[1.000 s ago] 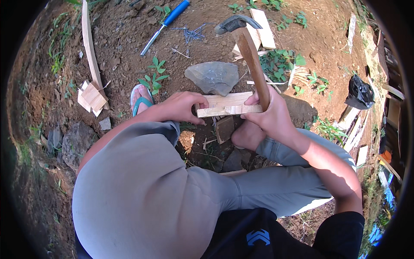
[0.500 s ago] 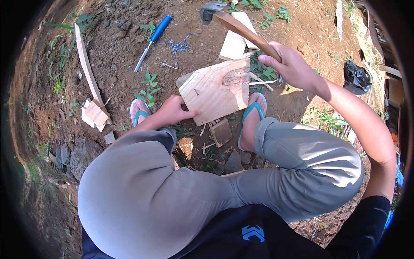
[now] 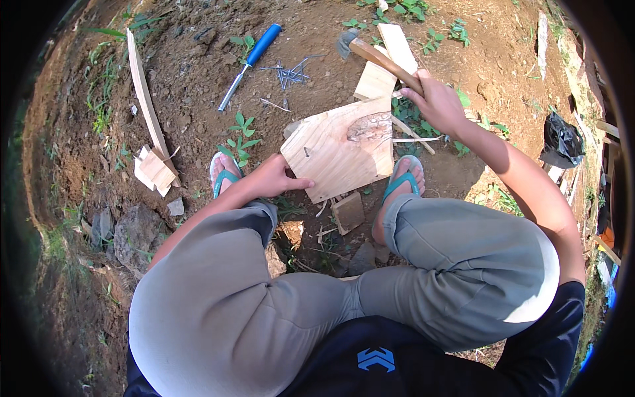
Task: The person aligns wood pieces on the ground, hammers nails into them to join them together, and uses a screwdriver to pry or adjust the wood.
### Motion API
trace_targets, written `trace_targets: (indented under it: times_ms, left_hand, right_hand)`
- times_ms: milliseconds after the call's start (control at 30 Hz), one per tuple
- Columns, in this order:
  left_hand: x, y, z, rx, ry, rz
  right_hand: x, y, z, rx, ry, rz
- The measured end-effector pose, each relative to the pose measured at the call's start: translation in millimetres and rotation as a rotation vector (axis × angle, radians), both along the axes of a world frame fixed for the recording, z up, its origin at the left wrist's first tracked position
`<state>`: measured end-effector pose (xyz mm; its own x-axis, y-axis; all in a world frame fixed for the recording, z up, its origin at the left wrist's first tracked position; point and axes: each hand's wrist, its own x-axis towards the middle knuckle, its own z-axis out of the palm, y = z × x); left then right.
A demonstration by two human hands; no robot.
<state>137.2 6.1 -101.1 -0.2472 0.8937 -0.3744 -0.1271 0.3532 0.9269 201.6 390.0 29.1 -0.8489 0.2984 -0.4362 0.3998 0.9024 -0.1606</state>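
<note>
A pale wooden board (image 3: 344,152) with a dark knot lies between my feet, seemingly propped on something mostly hidden. My left hand (image 3: 274,177) grips its lower left edge, thumb on top and fingers out of sight underneath. Close to the board's left side, a small nail (image 3: 305,153) sticks up. In my right hand (image 3: 438,104) is a claw hammer (image 3: 387,63), its wooden handle wrapped by my fingers. The metal head is raised off the board, up and to its right in view.
Beyond the board lie a blue-handled chisel (image 3: 250,66), a pile of loose nails (image 3: 289,74) and pale wood pieces (image 3: 397,47). A small wood block (image 3: 348,213) sits nearer me. Left are a long strip (image 3: 147,99) and offcuts (image 3: 156,170); right, a black plastic bag (image 3: 562,140).
The hammer and my right hand have come down a little, nearer the board. The whole view has shifted slightly. My left hand keeps its hold on the board's edge.
</note>
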Motion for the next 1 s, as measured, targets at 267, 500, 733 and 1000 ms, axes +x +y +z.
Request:
trace_targets:
  times_ms: [267, 500, 733, 1000]
  left_hand:
    - [-4.9, 9.3, -7.3, -0.035, -0.094, 0.002]
    - [-11.4, 7.9, -9.5, -0.331, -0.209, -0.100]
    - [-6.7, 10.0, 3.2, -0.120, -0.150, -0.003]
    - [-6.9, 12.4, 17.1, -0.187, -0.151, -0.122]
  right_hand:
    - [-12.4, -4.6, -56.7, 0.002, 0.012, -0.158]
    - [-45.5, -6.0, -38.8, 0.212, 0.206, 0.143]
    - [-126.3, 15.8, -33.9, -0.073, -0.254, 0.998]
    - [-80.4, 37.7, -80.7, -0.079, -0.117, 1.095]
